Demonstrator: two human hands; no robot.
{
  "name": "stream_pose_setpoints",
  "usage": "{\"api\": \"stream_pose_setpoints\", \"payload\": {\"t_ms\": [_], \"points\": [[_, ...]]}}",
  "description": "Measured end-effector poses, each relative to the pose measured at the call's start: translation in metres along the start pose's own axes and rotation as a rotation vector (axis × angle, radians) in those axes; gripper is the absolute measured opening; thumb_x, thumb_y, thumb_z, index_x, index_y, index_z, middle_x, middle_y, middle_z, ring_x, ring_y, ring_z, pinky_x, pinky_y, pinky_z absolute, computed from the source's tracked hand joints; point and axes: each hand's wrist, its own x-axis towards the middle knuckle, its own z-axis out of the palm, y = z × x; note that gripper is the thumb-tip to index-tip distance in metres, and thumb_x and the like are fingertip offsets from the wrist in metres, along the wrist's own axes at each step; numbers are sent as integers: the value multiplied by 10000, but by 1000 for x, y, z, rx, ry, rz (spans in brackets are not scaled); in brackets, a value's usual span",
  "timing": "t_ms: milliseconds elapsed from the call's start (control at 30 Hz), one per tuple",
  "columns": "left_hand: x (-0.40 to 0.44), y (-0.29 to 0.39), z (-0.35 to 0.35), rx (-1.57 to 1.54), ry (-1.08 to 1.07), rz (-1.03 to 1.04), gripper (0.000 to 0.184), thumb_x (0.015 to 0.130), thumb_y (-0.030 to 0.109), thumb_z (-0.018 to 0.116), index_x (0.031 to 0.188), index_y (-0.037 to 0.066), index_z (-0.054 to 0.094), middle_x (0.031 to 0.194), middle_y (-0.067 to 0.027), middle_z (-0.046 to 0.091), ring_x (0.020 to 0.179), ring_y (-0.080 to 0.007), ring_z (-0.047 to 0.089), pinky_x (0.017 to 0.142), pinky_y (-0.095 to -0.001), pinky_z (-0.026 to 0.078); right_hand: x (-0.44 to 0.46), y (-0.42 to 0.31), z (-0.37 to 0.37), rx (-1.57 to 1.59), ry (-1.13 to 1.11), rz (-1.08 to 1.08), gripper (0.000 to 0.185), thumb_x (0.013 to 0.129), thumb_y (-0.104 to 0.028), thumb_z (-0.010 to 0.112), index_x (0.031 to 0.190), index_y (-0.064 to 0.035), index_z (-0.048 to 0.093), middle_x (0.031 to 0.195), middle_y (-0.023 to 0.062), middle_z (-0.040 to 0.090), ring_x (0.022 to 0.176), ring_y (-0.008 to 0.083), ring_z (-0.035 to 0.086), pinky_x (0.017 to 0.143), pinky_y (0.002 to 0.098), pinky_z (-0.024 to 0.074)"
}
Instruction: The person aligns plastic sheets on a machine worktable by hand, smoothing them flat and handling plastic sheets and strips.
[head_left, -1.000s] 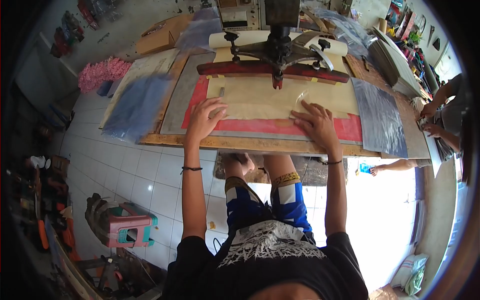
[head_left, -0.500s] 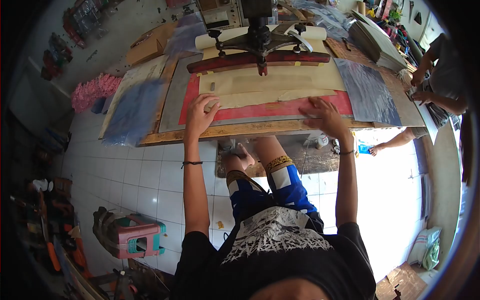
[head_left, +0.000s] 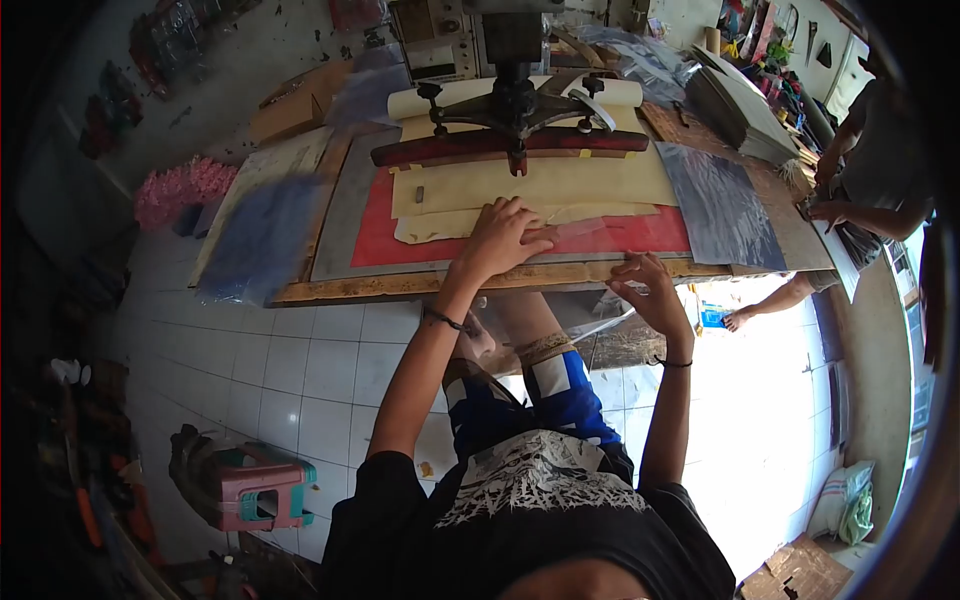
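Note:
On the worktable, my left hand [head_left: 500,243] rests with its fingers stretched out over the tan paper [head_left: 560,183] and the red sheet [head_left: 375,238]. A thin see-through plastic sheet [head_left: 598,236] lies partly over the red sheet and seems to hang past the front edge; its outline is faint. At that edge, my right hand [head_left: 652,292] is raised, thumb and fingers pinched together on what looks like the plastic sheet's edge. Just behind the hands is a press head [head_left: 517,165] with a long dark-red bar. A small grey block [head_left: 420,194] sits on the tan paper.
Blue-tinted plastic sheets [head_left: 255,235] lie at the left, and a grey patterned sheet [head_left: 720,205] at the right. A stack of boards [head_left: 745,110] stands at the back right. Another person [head_left: 880,150] works on the right. A plastic stool [head_left: 265,492] is on the floor.
My left hand has moved right along the paper. My right hand has come down to the table's front edge and its fingers have closed. The see-through sheet now shows near the hands.

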Motion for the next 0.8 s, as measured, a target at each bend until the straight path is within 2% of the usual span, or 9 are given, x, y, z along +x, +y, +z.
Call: {"api": "stream_pose_setpoints", "payload": {"t_ms": [67, 100, 133, 200, 333, 367, 467, 600, 800], "points": [[-1, 8, 8, -35, 25, 3, 417, 897, 383, 778, 1128, 43, 709, 1217, -115, 645, 1161, -312, 574, 1049, -430, 439, 3, -1, 2, -2, 58, 8, 159, 911, -226, 787, 997, -94, 807, 1112, 67, 741, 1299, 296, 583, 1174, 483, 317], [-2, 11, 11, -44, 65, 22, 309, 917, 322, 766, 1065, 56, 707, 1075, -101, 666, 1083, -305, 599, 999, -422, 462, 4, 1, 6, 1, 86, 15, 156, 907, -217, 787, 1002, -95, 801, 1107, 66, 738, 1273, 289, 592, 1154, 474, 325], [-1, 12, 12, -67, 46, 7, 282, 927, 290, 755, 1075, 56, 702, 1039, -102, 679, 1049, -302, 616, 970, -411, 473, 3, 2, 7, 4, 111, 24, 154, 902, -209, 788, 1006, -95, 795, 1102, 64, 734, 1247, 282, 600, 1134, 466, 333], [3, 14, 14, -116, 6, -24, 232, 945, 227, 734, 1096, 56, 692, 967, -103, 706, 982, -298, 651, 912, -389, 496, 2, -6, 8, -74, 147, 5, 246, 894, -208, 790, 1111, -98, 759, 1119, 73, 713, 1191, 278, 605, 1100, 454, 340], [2, 28, 3, -502, -121, -206, 197, 985, 136, 678, 1157, 40, 662, 919, -89, 743, 889, -216, 705, 800, -328, 514, 3, -17, 22, -105, 281, 5, 478, 874, -221, 801, 1314, -110, 651, 1172, 92, 670, 1142, 270, 596, 1088, 450, 325], [1, 34, -4, -600, -132, -214, 209, 993, 130, 668, 1178, 34, 656, 933, -85, 750, 888, -191, 710, 783, -314, 514, 5, -22, 23, -189, 364, -47, 573, 867, -192, 807, 1390, -99, 593, 1221, 114, 657, 1130, 257, 623, 1049, 433, 402], [0, 47, -18, -897, -223, -229, 237, 1015, 118, 645, 1224, 8, 650, 945, -57, 753, 891, -123, 691, 744, -273, 508, 18, -28, 28, 345, 406, 102, 531, 877, -138, 795, 1369, -72, 609, 1226, 110, 658, 1069, 244, 662, 935, 385, 506], [0, 50, -16, -1089, -301, -132, 275, 1031, 113, 630, 1269, -23, 650, 961, -52, 757, 865, -85, 663, 707, -231, 497, 31, -45, 13, 318, 183, 43, 504, 872, -94, 796, 1341, -37, 620, 1239, 117, 681, 962, 225, 710, 829, 337, 555], [-2, 47, -32, -1085, -417, -324, 220, 1041, 116, 620, 1180, -34, 700, 992, -68, 769, 748, -61, 625, 647, -237, 511, 43, -48, 17, 387, 280, 157, 526, 824, -47, 833, 1312, -34, 634, 1223, 117, 706, 852, 154, 725, 747, 291, 562]]}}
